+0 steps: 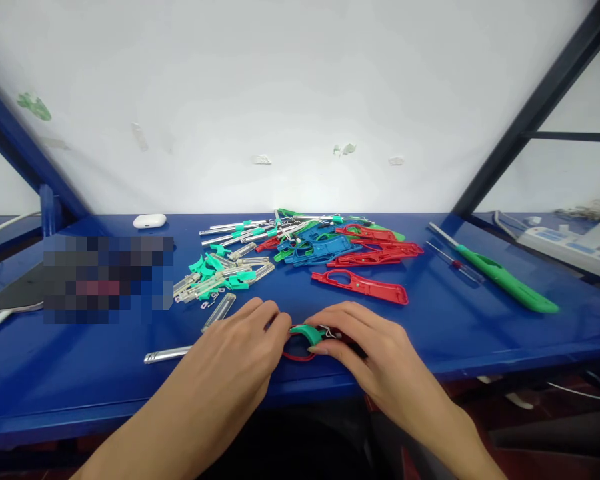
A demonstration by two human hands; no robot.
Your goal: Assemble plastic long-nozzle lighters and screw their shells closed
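Note:
Near the front edge of the table, a red lighter casing half (pixel 299 358) is held between my two hands, its round opening showing. A teal trigger (pixel 307 333) sits at that opening, with thin white wires beside it. My left hand (pixel 250 340) is closed around the casing's left part, and a silver metal tube (pixel 167 355) sticks out to the left beyond it. My right hand (pixel 363 340) pinches the right part by the trigger, thumb in front and fingers behind. Both palms hide much of the casing. A clear plastic fuel tank (pixel 219 312) lies just behind my left hand.
Red casing halves (pixel 365 285) and blue ones (pixel 325 250) are piled behind my hands. Teal triggers (pixel 207 267) and clear tanks lie left of them. At right are a green lighter (pixel 505 277) and a screwdriver (pixel 457 265). A white earphone case (pixel 149 221) stands back left.

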